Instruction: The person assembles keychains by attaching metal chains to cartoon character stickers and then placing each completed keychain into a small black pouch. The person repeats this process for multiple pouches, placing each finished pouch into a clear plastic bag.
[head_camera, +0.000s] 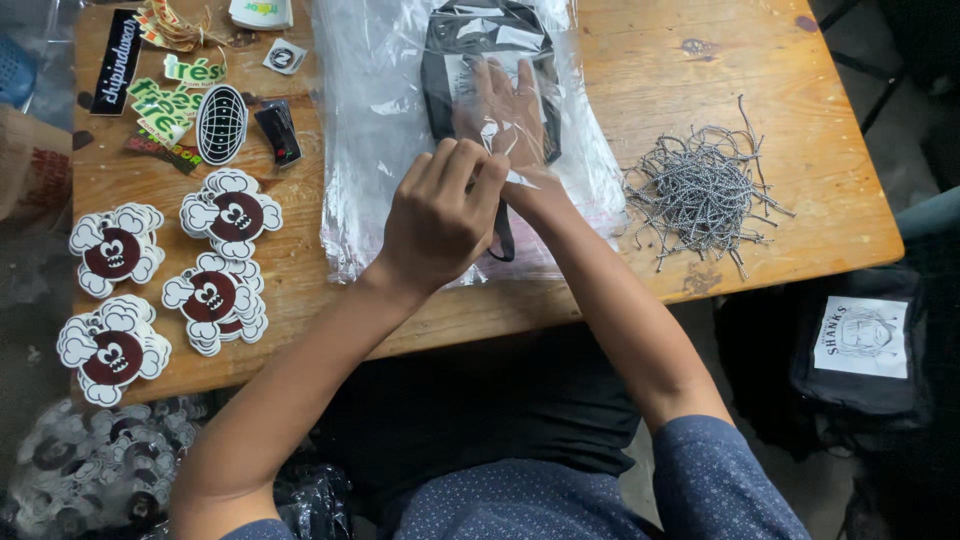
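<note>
A folded black garment (487, 60) lies inside a clear plastic bag (380, 130) mid-table near the wooden table's (700, 50) far edge. The right hand (510, 110) lies flat, open inside the bag; the left hand (440, 215) pinches the bag's opening. Grey cords (700, 190) sit rightward, round stickers (215, 295) leftward.

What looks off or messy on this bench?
Nothing damaged or spilled. The grey cords lie in a loose tangle at the table's right, unlike the neatly stacked die-cut stickers on the left.

Counter (700, 40): brown wood. Stickers (230, 215): maroon and white. Cords (700, 190): speckled grey-white. Garment (450, 70): black, in a clear bag (370, 150).
</note>
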